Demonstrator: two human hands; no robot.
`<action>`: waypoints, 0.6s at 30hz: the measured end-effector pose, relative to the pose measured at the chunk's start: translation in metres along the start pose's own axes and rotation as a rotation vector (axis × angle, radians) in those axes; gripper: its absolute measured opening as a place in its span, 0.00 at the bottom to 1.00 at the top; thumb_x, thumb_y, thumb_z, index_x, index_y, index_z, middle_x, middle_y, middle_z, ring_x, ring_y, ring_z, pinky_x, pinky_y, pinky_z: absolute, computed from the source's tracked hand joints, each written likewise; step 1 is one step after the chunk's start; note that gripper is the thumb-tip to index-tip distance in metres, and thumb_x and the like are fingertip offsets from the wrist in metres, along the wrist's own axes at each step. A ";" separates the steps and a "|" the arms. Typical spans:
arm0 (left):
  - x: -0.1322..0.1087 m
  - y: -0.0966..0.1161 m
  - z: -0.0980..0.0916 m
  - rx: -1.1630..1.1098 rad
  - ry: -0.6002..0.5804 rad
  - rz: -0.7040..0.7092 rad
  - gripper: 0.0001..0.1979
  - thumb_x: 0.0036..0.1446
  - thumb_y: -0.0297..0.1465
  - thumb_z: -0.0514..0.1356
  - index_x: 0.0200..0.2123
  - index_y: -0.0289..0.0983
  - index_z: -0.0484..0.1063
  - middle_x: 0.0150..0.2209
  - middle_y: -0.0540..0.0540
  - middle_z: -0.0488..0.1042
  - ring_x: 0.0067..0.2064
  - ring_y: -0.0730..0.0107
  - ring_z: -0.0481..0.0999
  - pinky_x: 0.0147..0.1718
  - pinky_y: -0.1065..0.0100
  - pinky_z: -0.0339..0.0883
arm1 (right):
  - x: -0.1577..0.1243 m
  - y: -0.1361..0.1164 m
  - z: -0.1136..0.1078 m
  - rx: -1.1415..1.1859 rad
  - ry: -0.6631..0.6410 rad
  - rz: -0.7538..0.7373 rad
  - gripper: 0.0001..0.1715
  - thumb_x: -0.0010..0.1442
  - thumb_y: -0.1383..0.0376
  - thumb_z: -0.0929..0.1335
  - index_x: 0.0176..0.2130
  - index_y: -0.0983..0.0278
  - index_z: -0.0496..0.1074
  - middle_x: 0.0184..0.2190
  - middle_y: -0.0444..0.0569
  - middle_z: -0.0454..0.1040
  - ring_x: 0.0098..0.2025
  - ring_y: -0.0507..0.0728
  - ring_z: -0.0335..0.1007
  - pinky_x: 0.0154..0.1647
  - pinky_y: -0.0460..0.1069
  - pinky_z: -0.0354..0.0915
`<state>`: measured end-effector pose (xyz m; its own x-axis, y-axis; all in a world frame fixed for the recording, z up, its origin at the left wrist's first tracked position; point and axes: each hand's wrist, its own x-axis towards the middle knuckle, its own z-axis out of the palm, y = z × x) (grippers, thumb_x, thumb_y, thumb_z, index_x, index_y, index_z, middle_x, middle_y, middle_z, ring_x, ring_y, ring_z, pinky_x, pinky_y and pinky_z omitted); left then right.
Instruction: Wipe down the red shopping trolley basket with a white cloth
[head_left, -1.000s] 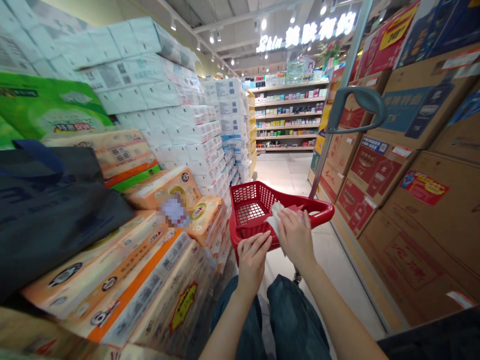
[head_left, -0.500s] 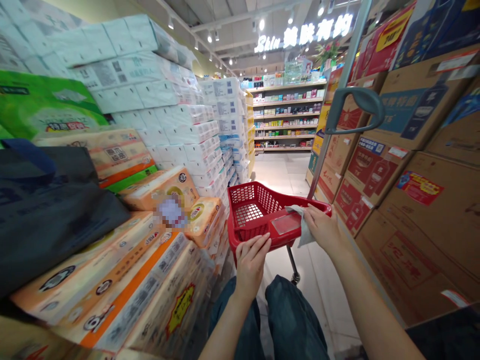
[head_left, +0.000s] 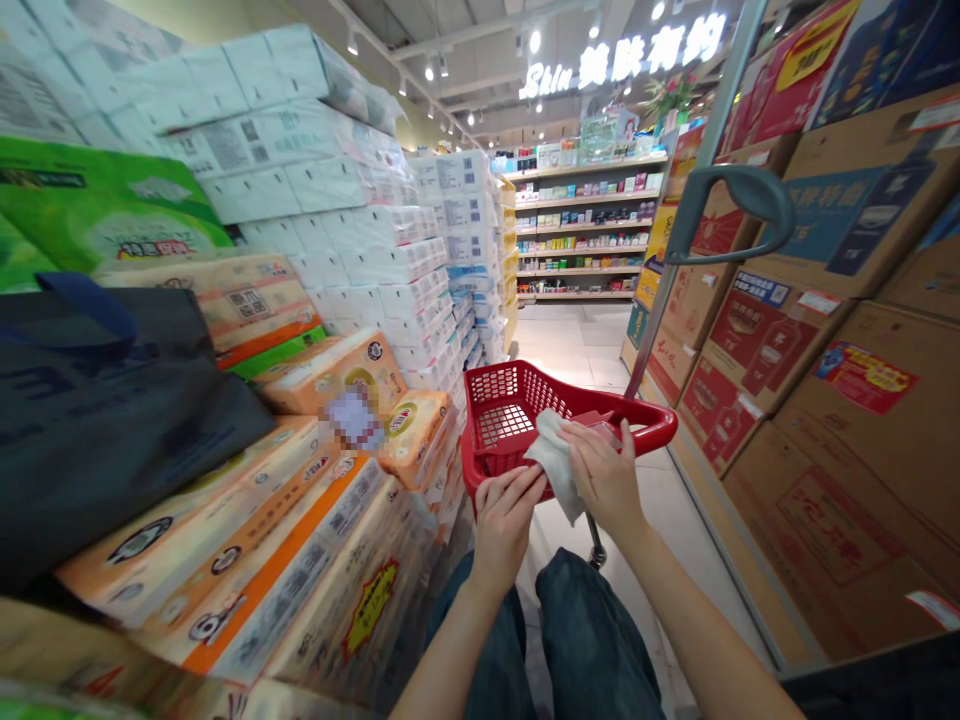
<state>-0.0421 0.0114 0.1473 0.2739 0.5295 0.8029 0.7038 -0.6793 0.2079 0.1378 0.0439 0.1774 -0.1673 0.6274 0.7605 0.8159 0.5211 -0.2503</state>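
Leftward, dark bag rests on orange-striped tissue packs. Next, left hand: 4 fingers side by side on near rim of red basket, thumb hidden, grip cannot be told. Just beside, white cloth drapes over basket's near edge. Right hand clasps cloth, outer finger spread. Rightmost, stacked cartons.

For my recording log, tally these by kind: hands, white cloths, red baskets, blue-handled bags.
Hands (left hand, right hand): 2
White cloth: 1
Red basket: 1
Blue-handled bag: 1
Total: 5
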 end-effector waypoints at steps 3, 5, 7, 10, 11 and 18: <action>0.000 0.000 -0.002 0.003 -0.025 0.012 0.18 0.66 0.24 0.52 0.56 0.42 0.69 0.55 0.45 0.74 0.54 0.64 0.71 0.49 0.61 0.58 | -0.005 0.049 -0.007 -0.035 0.105 0.058 0.18 0.68 0.65 0.58 0.48 0.59 0.73 0.50 0.47 0.77 0.53 0.56 0.71 0.69 0.64 0.32; 0.001 0.002 -0.001 0.003 -0.018 0.012 0.19 0.66 0.23 0.53 0.56 0.42 0.69 0.55 0.45 0.75 0.54 0.64 0.71 0.49 0.61 0.58 | -0.010 0.074 -0.007 -0.045 0.200 0.121 0.19 0.68 0.64 0.57 0.46 0.60 0.74 0.47 0.47 0.78 0.51 0.57 0.72 0.68 0.65 0.37; 0.002 0.004 0.002 0.002 -0.019 0.013 0.19 0.65 0.23 0.53 0.57 0.42 0.69 0.54 0.45 0.75 0.53 0.64 0.71 0.49 0.61 0.58 | -0.013 0.084 -0.002 -0.035 0.314 0.219 0.20 0.68 0.63 0.55 0.44 0.61 0.74 0.45 0.49 0.78 0.52 0.58 0.71 0.66 0.65 0.42; 0.003 0.007 0.005 0.002 -0.019 0.006 0.19 0.65 0.23 0.53 0.56 0.42 0.69 0.54 0.45 0.75 0.53 0.64 0.71 0.49 0.61 0.58 | -0.016 0.066 0.013 -0.012 0.481 0.366 0.22 0.68 0.64 0.53 0.45 0.63 0.72 0.48 0.53 0.75 0.57 0.60 0.66 0.65 0.66 0.43; 0.003 0.007 0.006 0.002 -0.015 0.000 0.19 0.65 0.23 0.53 0.56 0.42 0.69 0.54 0.46 0.75 0.53 0.64 0.71 0.49 0.60 0.58 | -0.017 0.053 0.020 -0.006 0.511 0.383 0.21 0.68 0.64 0.54 0.46 0.64 0.72 0.49 0.54 0.74 0.58 0.61 0.65 0.66 0.66 0.42; 0.004 0.003 0.010 -0.041 0.035 -0.014 0.15 0.66 0.25 0.53 0.53 0.41 0.71 0.52 0.46 0.76 0.52 0.63 0.71 0.49 0.60 0.58 | -0.043 -0.025 0.059 -0.054 0.331 0.108 0.21 0.65 0.69 0.58 0.56 0.63 0.65 0.53 0.56 0.69 0.64 0.62 0.56 0.67 0.65 0.42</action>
<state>-0.0324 0.0170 0.1451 0.2406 0.5214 0.8187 0.6795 -0.6928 0.2415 0.0921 0.0377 0.1158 0.1027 0.4507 0.8867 0.8487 0.4252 -0.3144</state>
